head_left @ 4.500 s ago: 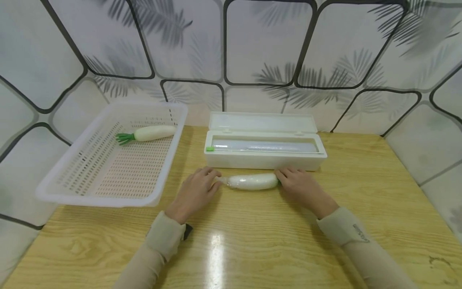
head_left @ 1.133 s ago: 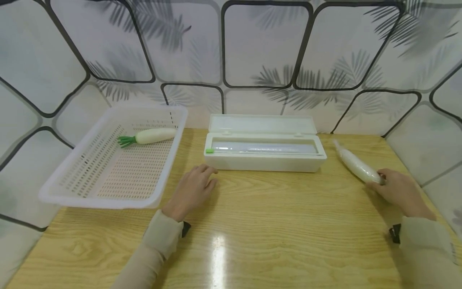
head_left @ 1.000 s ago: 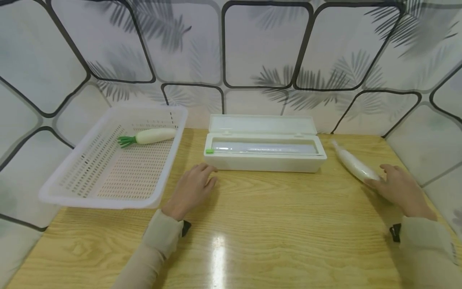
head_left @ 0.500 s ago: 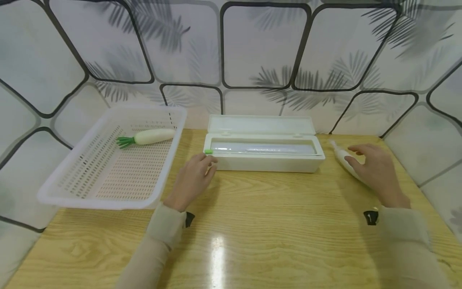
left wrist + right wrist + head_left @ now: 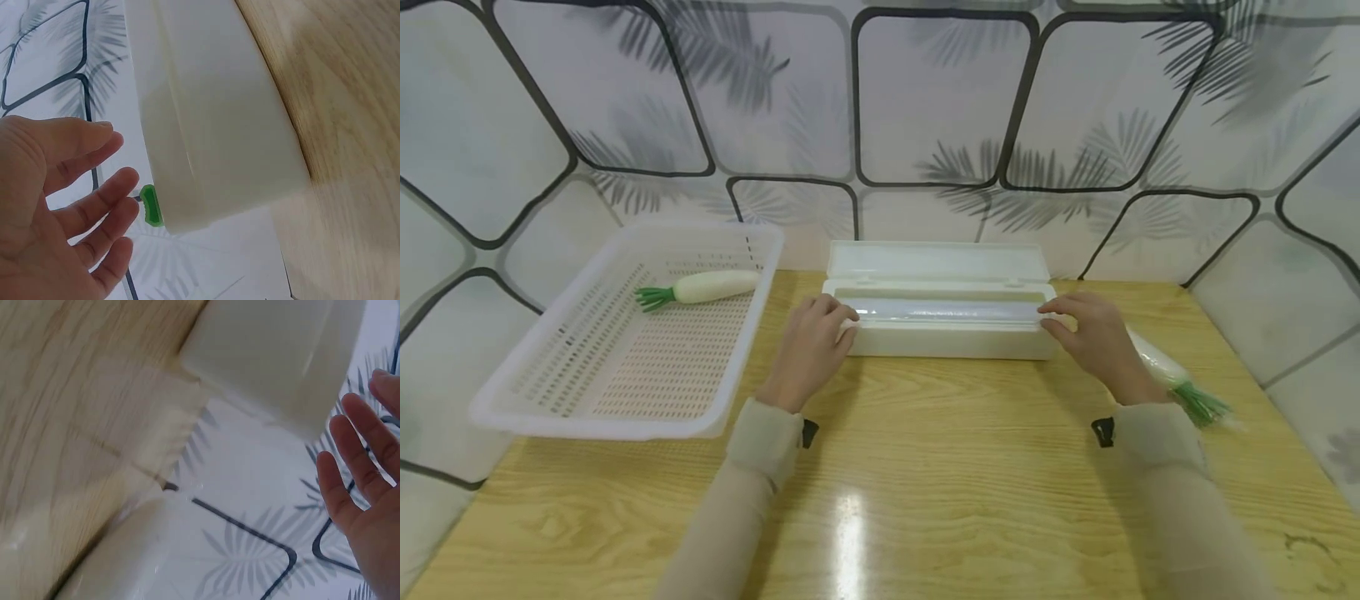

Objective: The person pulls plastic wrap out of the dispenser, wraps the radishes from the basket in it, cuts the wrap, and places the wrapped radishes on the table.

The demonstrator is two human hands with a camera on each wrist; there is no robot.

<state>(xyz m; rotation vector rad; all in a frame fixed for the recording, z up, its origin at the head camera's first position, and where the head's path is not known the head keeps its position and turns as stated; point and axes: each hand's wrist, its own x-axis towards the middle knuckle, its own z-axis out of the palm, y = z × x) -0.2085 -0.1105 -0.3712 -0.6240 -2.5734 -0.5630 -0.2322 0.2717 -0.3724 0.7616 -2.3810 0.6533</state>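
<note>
A white cling film dispenser box (image 5: 951,343) stands on the table with its lid raised and a film roll (image 5: 940,310) inside. My left hand (image 5: 808,346) hovers at its left front corner, fingers loosely bent; the left wrist view shows them near the green slider (image 5: 150,205), holding nothing. At the right end, my right hand (image 5: 1097,343) has thumb and forefinger apart by the box edge. Its fingers (image 5: 353,450) are relaxed in the right wrist view. A film-wrapped white radish (image 5: 1159,360) with green leaves lies right of that hand, partly hidden behind it.
On the left, a white perforated plastic basket (image 5: 602,429) holds another white radish (image 5: 715,286) with green leaves. A patterned wall (image 5: 940,108) rises behind the wooden table (image 5: 940,483), close at the back of the box.
My right hand carried the wrapped radish to the right, let it go on the table, then moved left to the box. My left hand rose slightly to the box's left corner.
</note>
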